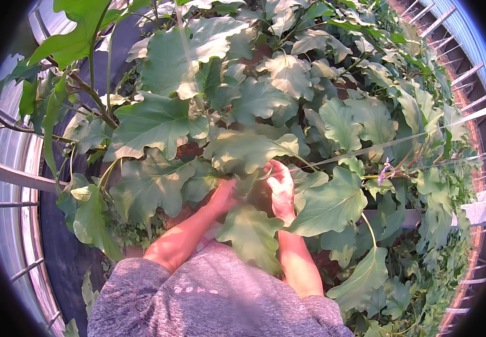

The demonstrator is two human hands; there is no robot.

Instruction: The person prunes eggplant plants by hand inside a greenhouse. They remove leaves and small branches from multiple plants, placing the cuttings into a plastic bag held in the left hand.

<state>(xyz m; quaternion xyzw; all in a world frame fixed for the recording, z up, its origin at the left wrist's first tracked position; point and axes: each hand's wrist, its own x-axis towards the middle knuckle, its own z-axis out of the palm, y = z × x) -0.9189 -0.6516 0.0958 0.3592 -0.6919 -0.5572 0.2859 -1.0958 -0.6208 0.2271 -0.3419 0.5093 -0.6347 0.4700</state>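
My left hand (224,196) reaches in among the broad lobed leaves of what look like eggplant plants. A small leaf (246,185) covers its fingertips, so its grip is hidden. Across from it, my right hand (282,188) is raised with bent fingers near a thin green plant tip. A pale plastic string (369,148) runs from the upper right down towards this hand; whether the fingers hold it is unclear. One large leaf (249,236) hangs between my forearms, and another leaf (245,149) spreads just above both hands.
Woody stems (95,99) stick out at the left. A purple flower (383,172) grows on a branch at the right. Dark ground sheeting (68,244) lies along the left, beside a translucent wall (9,236). Metal bars (466,76) line the right side.
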